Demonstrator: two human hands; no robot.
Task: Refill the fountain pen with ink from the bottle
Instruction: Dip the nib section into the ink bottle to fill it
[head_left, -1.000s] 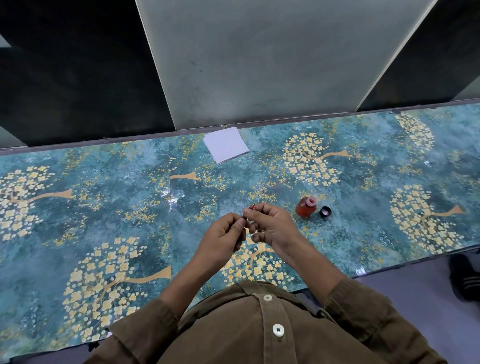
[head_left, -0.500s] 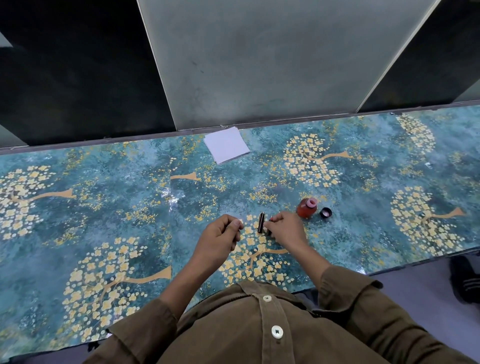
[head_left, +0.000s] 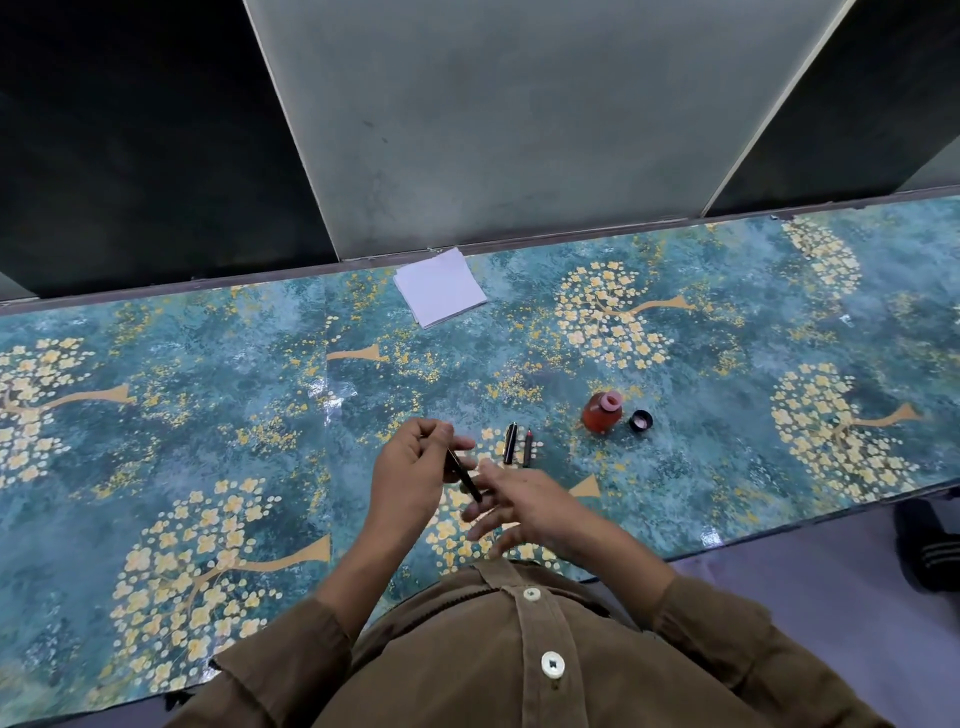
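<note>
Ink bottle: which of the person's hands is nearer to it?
Right. The right hand lies below-left of the ink bottle; the left hand is farther left.

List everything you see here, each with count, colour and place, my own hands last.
ink bottle: one, red, open, on the table right of centre
bottle cap: one, black, just right of the bottle
pen parts: two, one black, one slimmer with a red tip, side by side left of the bottle
paper pad: one, white, at the far edge
table: one, teal with yellow flowers
left hand: holds a black pen piece
right hand: fingers spread, beside it
</note>
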